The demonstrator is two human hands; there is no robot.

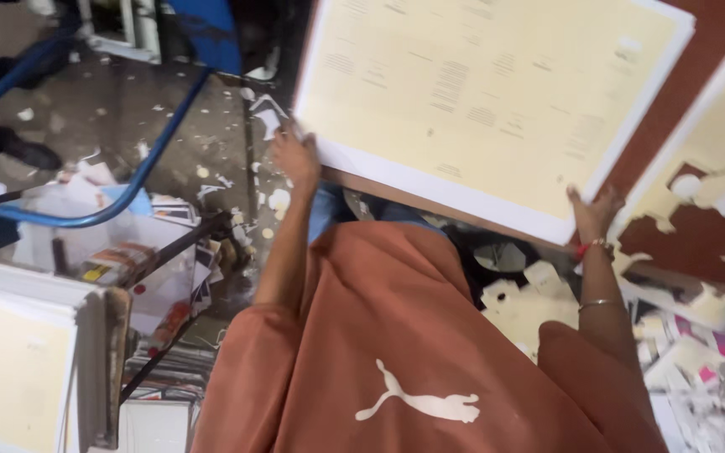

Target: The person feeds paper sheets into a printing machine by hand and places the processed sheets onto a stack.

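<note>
Left hand (295, 159): closed on the near left corner of a stack of large cream printed sheets (488, 92), fingers curled over the white margin at the stack's edge. Right hand (591, 214): gripping the near right corner of the same stack, fingers under and against the edge; a red thread and a thin metal bangle (599, 304) sit on that wrist and forearm. Both arms extend from rust-orange sleeves of a shirt (396, 335) that fills the lower centre of the view.

The stack lies flat on a reddish-brown bench (698, 50), tilted in the view, its near long edge running from one hand to the other. To the right, a second cream sheet (715, 143) lies on the same bench, with ragged die-cut waste beside it.

Below the right forearm, a pile of white and cream paper offcuts (530, 302) is heaped. On the left, a blue tubular metal frame (127, 184) stands on a grey floor (111, 109) littered with paper scraps. At far lower left, another stack of cream sheets (10, 369) rests on edge-visible boards.
</note>
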